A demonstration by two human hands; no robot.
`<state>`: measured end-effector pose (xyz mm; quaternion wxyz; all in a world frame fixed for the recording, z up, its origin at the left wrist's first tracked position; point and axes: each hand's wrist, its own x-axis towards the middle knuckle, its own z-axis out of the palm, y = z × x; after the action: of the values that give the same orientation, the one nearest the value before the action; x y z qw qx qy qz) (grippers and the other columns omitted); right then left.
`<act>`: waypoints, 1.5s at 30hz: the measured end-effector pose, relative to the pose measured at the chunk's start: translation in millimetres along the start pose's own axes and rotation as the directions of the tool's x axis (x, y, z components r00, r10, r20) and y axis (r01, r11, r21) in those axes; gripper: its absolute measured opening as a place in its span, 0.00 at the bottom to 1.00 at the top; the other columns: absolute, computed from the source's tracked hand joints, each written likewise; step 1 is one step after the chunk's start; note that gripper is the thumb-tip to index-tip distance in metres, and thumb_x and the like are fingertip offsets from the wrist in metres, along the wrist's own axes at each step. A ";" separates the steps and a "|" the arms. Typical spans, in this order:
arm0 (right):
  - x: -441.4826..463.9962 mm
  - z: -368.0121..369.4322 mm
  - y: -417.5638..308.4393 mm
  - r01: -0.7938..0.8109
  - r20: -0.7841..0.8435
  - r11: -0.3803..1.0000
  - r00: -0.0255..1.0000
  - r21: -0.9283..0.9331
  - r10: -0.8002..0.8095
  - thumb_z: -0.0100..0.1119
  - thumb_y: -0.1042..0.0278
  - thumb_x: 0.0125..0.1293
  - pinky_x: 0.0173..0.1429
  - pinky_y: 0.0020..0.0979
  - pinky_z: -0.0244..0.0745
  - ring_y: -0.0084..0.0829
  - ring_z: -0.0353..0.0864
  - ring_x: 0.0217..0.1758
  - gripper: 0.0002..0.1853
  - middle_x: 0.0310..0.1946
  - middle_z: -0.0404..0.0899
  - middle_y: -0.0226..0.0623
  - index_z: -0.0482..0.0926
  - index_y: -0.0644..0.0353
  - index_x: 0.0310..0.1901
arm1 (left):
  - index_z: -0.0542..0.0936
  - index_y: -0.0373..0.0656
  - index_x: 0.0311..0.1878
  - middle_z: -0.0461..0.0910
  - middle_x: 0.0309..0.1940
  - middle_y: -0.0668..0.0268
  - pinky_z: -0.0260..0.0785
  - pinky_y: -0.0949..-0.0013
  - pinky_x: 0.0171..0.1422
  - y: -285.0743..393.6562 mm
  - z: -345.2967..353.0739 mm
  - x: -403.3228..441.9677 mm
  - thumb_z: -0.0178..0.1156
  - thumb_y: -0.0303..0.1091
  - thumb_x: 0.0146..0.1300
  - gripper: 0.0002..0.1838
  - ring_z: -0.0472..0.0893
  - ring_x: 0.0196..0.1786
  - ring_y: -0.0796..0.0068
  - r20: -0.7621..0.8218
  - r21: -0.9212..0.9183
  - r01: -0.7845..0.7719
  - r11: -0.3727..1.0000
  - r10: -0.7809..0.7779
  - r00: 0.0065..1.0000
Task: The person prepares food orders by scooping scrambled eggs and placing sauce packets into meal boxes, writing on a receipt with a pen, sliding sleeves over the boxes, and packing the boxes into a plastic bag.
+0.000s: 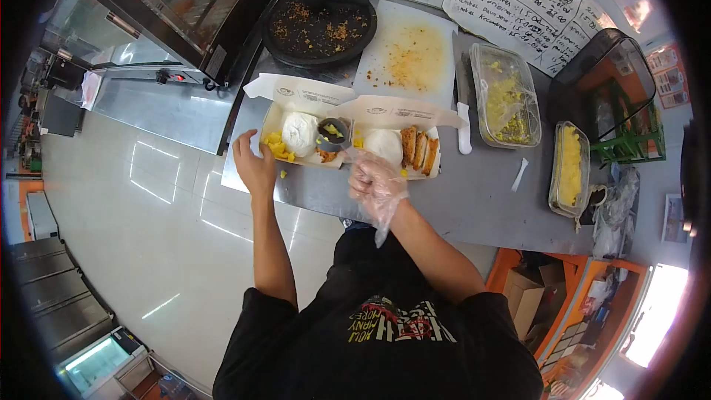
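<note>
**While two open boxes sat this close together, a baggy glove looked like the sketchy part**

Because both boxes stood side by side on the steel counter [463, 196] with their lids up, a bump to one could easily have shoved the other. The left box [318, 91] had yellow chunks [278, 147], a white mound and a little black cup [332, 146] over by its right side. The right box [400, 112] had another white mound plus browned slices [420, 150] lined up to the right of it.

My left hand [255, 170] was bare, fingers loosely spread with nothing visible in them, right by the left box's outer edge. Couldn't tell if my thumb was touching cardboard. If it had slipped over the rim, that was bare skin on food, ugh.

My right hand [376, 184] wore a clear plastic glove, fingers curled in at the front of the right box. Blur and wrinkles hid the tips, so no idea whether they gripped anything. That loose plastic could've snagged a rim and dragged the box toward me, imo, and a careless knuckle sideways could've tipped the cup onto the mound.

Also, a knife [464, 130] lay near the right box's far corner, so a hard shove right might've knocked its handle.
</note>
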<state>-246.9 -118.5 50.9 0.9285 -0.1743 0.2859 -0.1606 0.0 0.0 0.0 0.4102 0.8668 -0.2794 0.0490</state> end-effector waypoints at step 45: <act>-437.4 -373.8 -333.3 -0.399 0.017 -0.701 0.862 -0.591 -0.506 0.58 0.71 0.60 0.37 0.42 0.85 0.45 0.89 0.35 0.07 0.33 0.86 0.45 0.80 0.62 0.38 | 0.89 0.39 0.46 0.89 0.40 0.53 0.79 0.52 0.49 56.5 69.4 -174.1 0.62 0.41 0.70 0.15 0.88 0.42 0.51 0.034 0.501 0.046 0.864 -0.073 0.997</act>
<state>-875.8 -327.0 107.1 0.0319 -0.8901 0.4460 0.0883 -185.7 -2.6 -61.8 0.1658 0.9526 -0.2409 0.0843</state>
